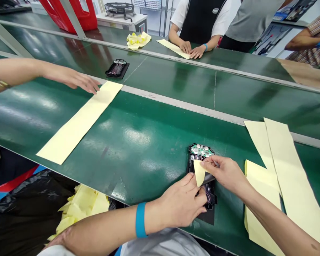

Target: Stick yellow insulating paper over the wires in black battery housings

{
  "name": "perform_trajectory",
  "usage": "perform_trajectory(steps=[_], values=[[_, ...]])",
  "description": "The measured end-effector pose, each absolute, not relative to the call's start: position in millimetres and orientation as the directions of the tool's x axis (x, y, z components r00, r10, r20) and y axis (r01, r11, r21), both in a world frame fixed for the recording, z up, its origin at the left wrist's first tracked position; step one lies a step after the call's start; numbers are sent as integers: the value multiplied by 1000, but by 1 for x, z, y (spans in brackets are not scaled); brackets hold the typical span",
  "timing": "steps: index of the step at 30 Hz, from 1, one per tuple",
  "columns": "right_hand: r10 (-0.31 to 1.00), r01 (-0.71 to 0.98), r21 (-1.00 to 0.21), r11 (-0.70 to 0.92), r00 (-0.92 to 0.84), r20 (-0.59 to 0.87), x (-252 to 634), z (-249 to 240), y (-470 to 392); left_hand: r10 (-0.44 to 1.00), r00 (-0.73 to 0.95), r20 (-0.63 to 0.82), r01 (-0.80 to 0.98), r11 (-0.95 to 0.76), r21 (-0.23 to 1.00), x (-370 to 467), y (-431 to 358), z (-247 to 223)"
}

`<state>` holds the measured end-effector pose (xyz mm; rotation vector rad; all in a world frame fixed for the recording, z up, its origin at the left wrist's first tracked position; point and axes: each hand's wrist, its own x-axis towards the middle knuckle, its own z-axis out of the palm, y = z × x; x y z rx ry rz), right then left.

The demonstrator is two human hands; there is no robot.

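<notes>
A black device casing (211, 199) with a green circuit board (202, 150) at its far end lies on a dark pad near the front edge of the green bench. My left hand (185, 201), with a blue band on its wrist, has its fingers closed on the casing's near left part. My right hand (226, 172) pinches a small pale yellow piece (199, 173) above the middle of the casing. What lies beneath this piece is partly hidden by my fingers.
Long yellow sheets (290, 160) lie at right, a yellow strip (80, 124) at left beside another person's hand (77, 79). A second device (117, 68) sits beyond the pale rail (176, 103). Across the bench, a person's hands (193, 50) touch a strip.
</notes>
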<state>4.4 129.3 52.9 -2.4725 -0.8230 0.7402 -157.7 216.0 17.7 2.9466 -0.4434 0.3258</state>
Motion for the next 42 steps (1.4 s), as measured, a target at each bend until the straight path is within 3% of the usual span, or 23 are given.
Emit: perform_trajectory(steps=[9,18,24,34,38,40,42], values=[[673,482,-513,-710,678,-295,5,56,132,-275,936,220,-306,-944,122,-157,217,19],[632,465,-454,-760,692,-348,2,60,135,-266,939,218,-297,-947,124,-158,217,19],[684,574,-380,-725,664,-302,2,56,135,-252,941,224,-288,-946,146,-158,218,19],[722,758,30,-651,631,-282,-11,57,135,-263,943,202,-300,-937,180,-157,219,20],[759,777,154,-611,630,-165,-16,56,135,-268,942,203,-302,-940,161,-157,218,18],[750,758,114,-642,652,-111,-14,52,132,-268,941,206,-300,-943,143,-157,217,17],[755,748,-104,-656,649,-98,-8,46,126,-264,942,207,-294,-947,129,-157,217,16]])
